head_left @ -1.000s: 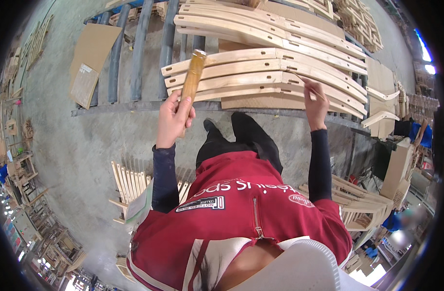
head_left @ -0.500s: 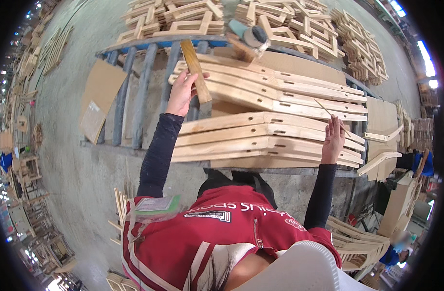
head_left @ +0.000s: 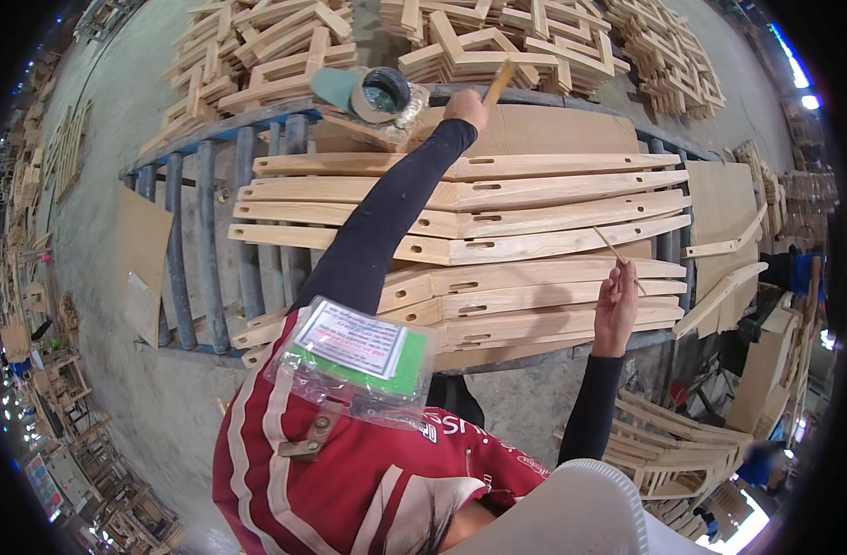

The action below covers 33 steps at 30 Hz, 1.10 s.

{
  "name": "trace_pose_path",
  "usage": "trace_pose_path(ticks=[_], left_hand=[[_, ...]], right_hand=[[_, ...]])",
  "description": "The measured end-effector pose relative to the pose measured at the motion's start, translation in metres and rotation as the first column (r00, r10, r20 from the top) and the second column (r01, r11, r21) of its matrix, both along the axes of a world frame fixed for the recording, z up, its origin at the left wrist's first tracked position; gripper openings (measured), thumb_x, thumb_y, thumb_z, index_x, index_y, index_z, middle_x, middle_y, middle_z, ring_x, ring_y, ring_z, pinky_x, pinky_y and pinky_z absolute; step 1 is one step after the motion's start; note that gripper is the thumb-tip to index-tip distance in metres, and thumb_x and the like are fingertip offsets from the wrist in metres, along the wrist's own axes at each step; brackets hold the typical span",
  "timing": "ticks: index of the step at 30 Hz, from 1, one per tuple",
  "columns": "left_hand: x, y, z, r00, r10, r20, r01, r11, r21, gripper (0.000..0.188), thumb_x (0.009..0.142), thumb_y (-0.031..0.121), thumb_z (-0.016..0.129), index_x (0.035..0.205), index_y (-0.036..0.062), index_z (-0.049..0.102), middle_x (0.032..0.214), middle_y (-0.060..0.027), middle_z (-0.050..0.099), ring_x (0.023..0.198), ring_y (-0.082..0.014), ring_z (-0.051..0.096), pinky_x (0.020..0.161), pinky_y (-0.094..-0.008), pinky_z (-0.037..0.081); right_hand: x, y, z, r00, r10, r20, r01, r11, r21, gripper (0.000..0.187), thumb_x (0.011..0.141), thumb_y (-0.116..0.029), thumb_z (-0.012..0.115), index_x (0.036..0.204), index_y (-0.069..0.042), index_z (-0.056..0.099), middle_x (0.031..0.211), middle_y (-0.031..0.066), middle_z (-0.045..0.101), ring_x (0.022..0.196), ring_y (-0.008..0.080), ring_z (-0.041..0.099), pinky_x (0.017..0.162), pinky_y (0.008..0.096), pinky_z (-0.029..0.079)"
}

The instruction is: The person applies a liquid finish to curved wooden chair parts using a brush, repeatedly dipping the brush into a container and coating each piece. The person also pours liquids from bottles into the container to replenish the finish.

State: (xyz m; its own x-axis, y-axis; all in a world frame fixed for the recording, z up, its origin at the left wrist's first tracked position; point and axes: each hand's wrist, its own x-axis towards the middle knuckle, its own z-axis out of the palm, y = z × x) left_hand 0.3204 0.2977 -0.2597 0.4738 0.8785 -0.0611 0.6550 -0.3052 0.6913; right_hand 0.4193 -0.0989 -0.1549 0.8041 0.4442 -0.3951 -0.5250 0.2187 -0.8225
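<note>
My left hand reaches over the far side of the rack, closed around a flat yellowish wooden strip that points away from me. Just left of that hand, a round tub with dark contents stands near the rack's far edge. In front of me two groups of pale bent wooden bars with slots and holes lie side by side. A thin wooden stick is pinched in my right hand, over the nearer bars at their right part. My left forearm covers part of the bars.
Under the bars is a blue-grey metal rack with cardboard sheets on it. Stacks of wooden frames stand beyond it. Two loose curved pieces lie at the right. More wooden frames sit at lower right.
My left hand has swung forward and right with the wooden strip, from the bars' left end to the rack's far side. My right hand keeps the stick, lying a little nearer.
</note>
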Motion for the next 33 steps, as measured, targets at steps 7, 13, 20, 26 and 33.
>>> trace_pose_path(ticks=[7,13,20,26,33], left_hand=[[0.025,0.008,-0.076,0.99,0.116,-0.082,-0.122,0.99,-0.068,0.023,0.078,0.023,0.074,0.09,0.0039,0.075,0.091,-0.0218,0.071,0.087,-0.0379,0.069,0.083,-0.0448,0.055],[0.013,0.001,-0.064,0.985,0.056,-0.165,-0.058,0.998,-0.008,0.032,0.075,0.026,0.079,0.093,-0.0002,0.071,0.094,-0.0244,0.069,0.094,-0.0375,0.068,0.083,-0.045,0.054],[-0.031,-0.025,-0.028,0.993,-0.103,0.055,0.095,0.986,0.139,0.027,0.08,0.023,0.075,0.092,0.0,0.067,0.089,-0.019,0.069,0.084,-0.0356,0.067,0.076,-0.0427,0.054],[-0.138,-0.091,0.097,0.918,-0.2,0.343,0.242,0.966,-0.086,0.02,0.088,0.018,0.069,0.099,0.0015,0.069,0.077,-0.0078,0.067,0.068,-0.0137,0.062,0.065,-0.0278,0.051],[-0.239,-0.041,0.122,0.942,0.125,0.31,-0.253,0.872,0.418,0.032,0.088,0.023,0.072,0.111,0.0025,0.064,0.083,-0.0066,0.066,0.067,-0.0153,0.061,0.065,-0.0286,0.051]], right_hand=[[0.011,0.0,0.003,0.996,-0.05,-0.074,0.05,0.999,-0.011,0.016,0.098,-0.018,0.063,0.11,-0.007,0.063,0.101,0.0033,0.068,0.082,0.0066,0.064,0.065,0.0188,0.055],[0.009,0.035,0.008,0.996,0.038,-0.086,-0.037,0.999,0.023,0.018,0.099,-0.019,0.062,0.11,-0.005,0.063,0.1,0.0026,0.067,0.083,0.0057,0.063,0.066,0.018,0.053],[0.007,0.125,-0.008,0.913,0.312,-0.262,-0.243,0.934,0.264,0.022,0.101,-0.022,0.059,0.111,-0.003,0.063,0.095,0.0014,0.066,0.079,0.0044,0.061,0.066,0.0176,0.053],[0.009,0.231,-0.079,0.603,0.63,-0.489,-0.295,0.746,0.597,0.027,0.102,-0.026,0.056,0.104,0.001,0.059,0.085,0.0034,0.061,0.07,0.0081,0.057,0.062,0.0197,0.051],[-0.047,0.314,-0.122,0.32,0.602,-0.731,-0.079,0.787,0.612,0.033,0.106,-0.029,0.045,0.097,0.003,0.05,0.075,0.005,0.047,0.06,0.0121,0.044,0.053,0.0217,0.045]])
